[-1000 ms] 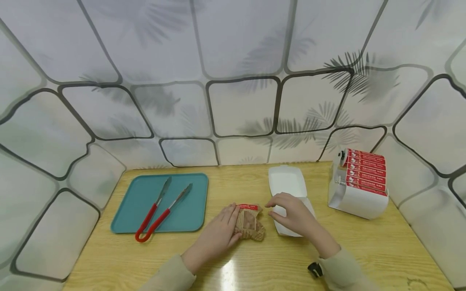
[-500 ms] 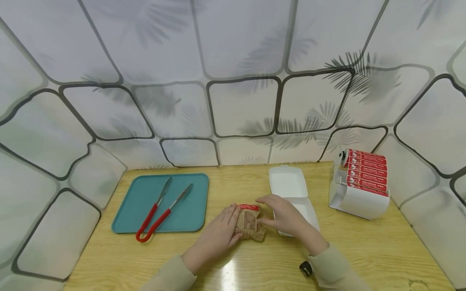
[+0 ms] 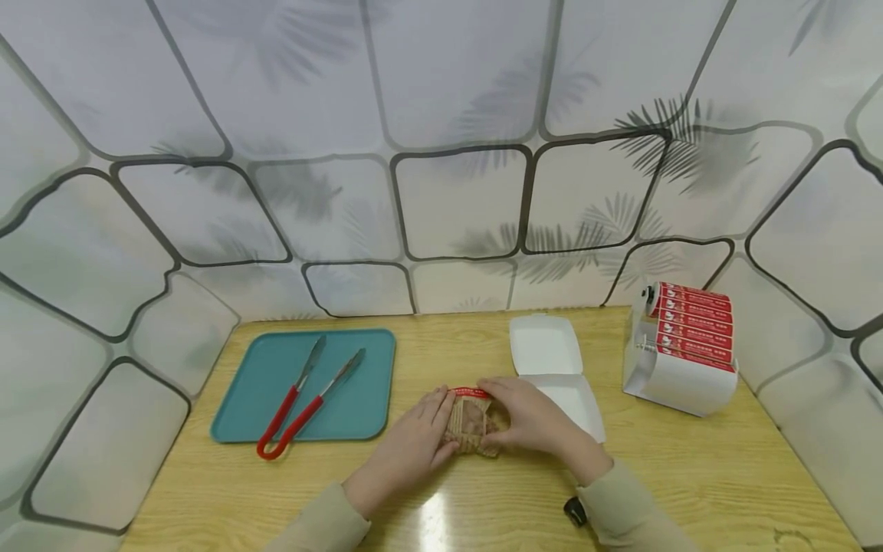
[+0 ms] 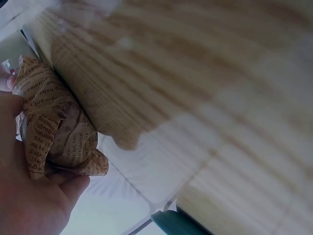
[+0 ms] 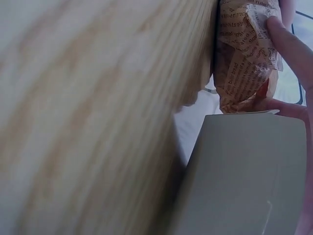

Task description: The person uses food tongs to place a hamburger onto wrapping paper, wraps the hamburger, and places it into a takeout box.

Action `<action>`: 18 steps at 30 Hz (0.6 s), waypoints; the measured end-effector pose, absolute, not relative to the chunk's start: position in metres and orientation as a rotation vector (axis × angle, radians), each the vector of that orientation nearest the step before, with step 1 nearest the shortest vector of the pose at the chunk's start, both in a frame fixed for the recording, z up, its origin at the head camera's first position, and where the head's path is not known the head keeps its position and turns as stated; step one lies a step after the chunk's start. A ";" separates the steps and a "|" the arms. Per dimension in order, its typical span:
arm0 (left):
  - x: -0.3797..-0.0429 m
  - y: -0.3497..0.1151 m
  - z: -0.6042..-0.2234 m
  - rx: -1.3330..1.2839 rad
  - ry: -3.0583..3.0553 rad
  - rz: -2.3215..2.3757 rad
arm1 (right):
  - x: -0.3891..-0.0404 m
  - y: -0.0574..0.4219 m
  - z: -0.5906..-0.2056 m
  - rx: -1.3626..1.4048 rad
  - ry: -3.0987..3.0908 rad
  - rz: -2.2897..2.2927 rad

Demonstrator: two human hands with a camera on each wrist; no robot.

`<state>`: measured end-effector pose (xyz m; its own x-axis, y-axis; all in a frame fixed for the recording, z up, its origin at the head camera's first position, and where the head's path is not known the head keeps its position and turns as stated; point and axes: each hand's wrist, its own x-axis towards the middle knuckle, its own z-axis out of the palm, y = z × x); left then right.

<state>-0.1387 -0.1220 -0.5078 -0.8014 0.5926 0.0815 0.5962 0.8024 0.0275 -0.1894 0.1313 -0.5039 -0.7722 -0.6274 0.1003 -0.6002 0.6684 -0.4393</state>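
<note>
A small parcel (image 3: 471, 418) in crumpled brown printed paper, with a red label strip along its far edge, lies on the table. My left hand (image 3: 408, 438) holds its left side; in the left wrist view the thumb and fingers curve round the wrapper (image 4: 73, 129). From the right, my right hand (image 3: 536, 418) grips it, fingertips at the red strip and thumb nearer me. The right wrist view shows that thumb pressing the paper (image 5: 247, 63). Just right of the parcel stands an open white takeaway box (image 3: 545, 345), its base partly hidden by my right hand.
Red-handled tongs (image 3: 304, 416) lie across a teal tray (image 3: 371, 402) at the left. A white label dispenser (image 3: 697, 386) with red printed labels (image 3: 695, 318) stands at the back right. By my right sleeve is a small black object (image 3: 575, 511). Patterned panels (image 3: 458, 203) enclose the table.
My right hand has moved left from over the white box to the parcel and taken hold of its right side. The left hand has stayed on the parcel.
</note>
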 end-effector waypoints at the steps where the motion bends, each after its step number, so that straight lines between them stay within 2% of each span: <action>1: -0.139 -0.122 -0.507 -0.961 -2.935 -0.107 | -0.190 0.131 -0.504 -1.040 2.820 -0.700; 18: -0.153 -0.145 -0.502 -0.992 -3.081 -0.657 | -0.191 0.129 -0.505 -1.032 2.793 -0.646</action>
